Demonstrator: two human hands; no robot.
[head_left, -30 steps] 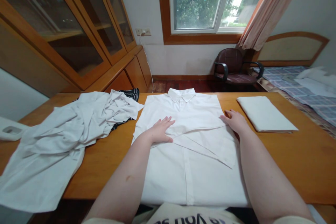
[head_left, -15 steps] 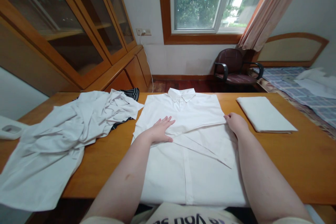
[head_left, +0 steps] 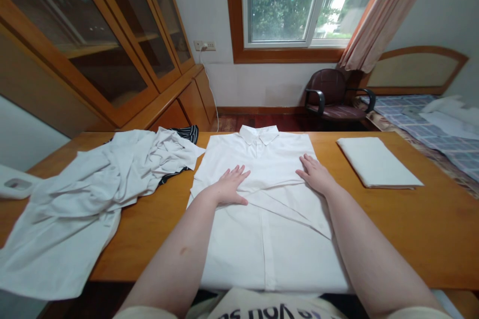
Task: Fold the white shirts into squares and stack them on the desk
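A white collared shirt [head_left: 277, 154] lies front up on the wooden table, its collar toward the window. Both sleeves are folded in across its front, and one pointed cuff end reaches toward the lower right. My left hand [head_left: 231, 187] rests flat on the shirt's left side with the fingers spread. On the right side of the cloth, near its edge, my right hand [head_left: 315, 173] also lies flat, fingers stretched out. Neither hand grips anything.
Crumpled white clothing [head_left: 101, 179] covers the table's left part, with black striped fabric [head_left: 187, 133] under it. A folded white garment [head_left: 377, 162] sits to the right on the wooden table [head_left: 430, 229]. Beyond stand a maroon armchair [head_left: 329, 92] and a bed [head_left: 407, 114].
My right hand has let go of the shirt's right edge, moved inward and a little away from me, and opened flat on the cloth. The left hand stays put.
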